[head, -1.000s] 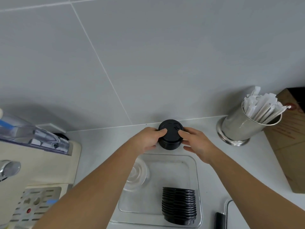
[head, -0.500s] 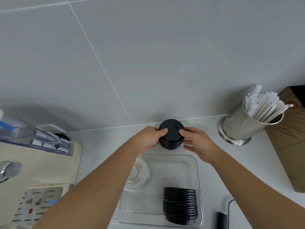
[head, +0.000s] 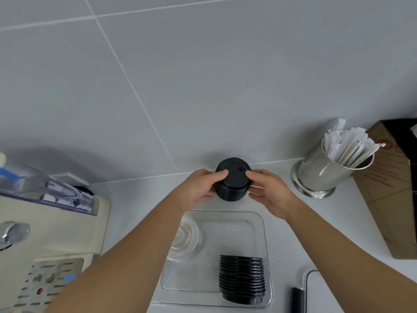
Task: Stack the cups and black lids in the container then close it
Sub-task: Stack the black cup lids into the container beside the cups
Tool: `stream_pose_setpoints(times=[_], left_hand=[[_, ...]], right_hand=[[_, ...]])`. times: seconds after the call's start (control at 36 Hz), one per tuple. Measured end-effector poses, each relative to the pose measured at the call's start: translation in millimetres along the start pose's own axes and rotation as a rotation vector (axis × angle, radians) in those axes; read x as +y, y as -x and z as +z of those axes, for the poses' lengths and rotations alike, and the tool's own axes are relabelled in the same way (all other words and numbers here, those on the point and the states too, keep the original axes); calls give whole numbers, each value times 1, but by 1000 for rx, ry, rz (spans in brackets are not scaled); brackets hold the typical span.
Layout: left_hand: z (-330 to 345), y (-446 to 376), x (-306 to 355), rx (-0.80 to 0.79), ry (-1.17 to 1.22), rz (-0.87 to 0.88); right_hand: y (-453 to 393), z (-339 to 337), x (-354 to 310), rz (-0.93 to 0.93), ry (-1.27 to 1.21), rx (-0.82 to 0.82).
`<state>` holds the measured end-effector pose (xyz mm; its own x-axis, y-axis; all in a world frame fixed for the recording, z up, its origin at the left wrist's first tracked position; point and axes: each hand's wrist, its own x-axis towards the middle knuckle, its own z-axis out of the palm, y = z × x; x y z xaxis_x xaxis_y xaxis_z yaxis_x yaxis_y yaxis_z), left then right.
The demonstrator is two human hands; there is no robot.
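Observation:
A stack of black cups [head: 232, 181] stands upside down on the counter by the wall, a "1L" mark on its top. My left hand [head: 198, 188] grips its left side and my right hand [head: 268, 190] its right side, both thumbs on top. Just in front lies a clear rectangular container [head: 257, 222]. Inside it a stack of black lids [head: 242, 279] lies on its side at the front right, and a clear round piece [head: 185, 238] rests at the left.
A cream coffee machine [head: 45, 233] fills the left. At the right stand a steel pot of white paper-wrapped sticks [head: 325, 170] and a brown cardboard box [head: 390, 199]. A clear lid edge [head: 316, 288] and a black object [head: 296, 299] sit at the bottom right.
Both hands stay on the black cup stack; nothing has visibly moved apart from a slight shift of the view.

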<state>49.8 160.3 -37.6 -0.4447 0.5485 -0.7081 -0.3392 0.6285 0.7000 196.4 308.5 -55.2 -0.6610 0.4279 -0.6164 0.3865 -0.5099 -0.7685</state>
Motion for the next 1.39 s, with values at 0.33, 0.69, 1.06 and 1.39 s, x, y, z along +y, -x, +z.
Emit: stream_pose_setpoints(times=[0.33,0.69,1.06,1.39], left_hand=[[6,35,6,28,98,107],[16,87,10,75,157,188],[24,131,-16,84,221,192],[44,140,-51,134,361,187]], right_hand=[[32,-3,-19,-99,-35,-55],[83,5,-34,-152,-62,-80],[126,12,-23,-88,89,-172],[141,19,-5,-47,191,-158]])
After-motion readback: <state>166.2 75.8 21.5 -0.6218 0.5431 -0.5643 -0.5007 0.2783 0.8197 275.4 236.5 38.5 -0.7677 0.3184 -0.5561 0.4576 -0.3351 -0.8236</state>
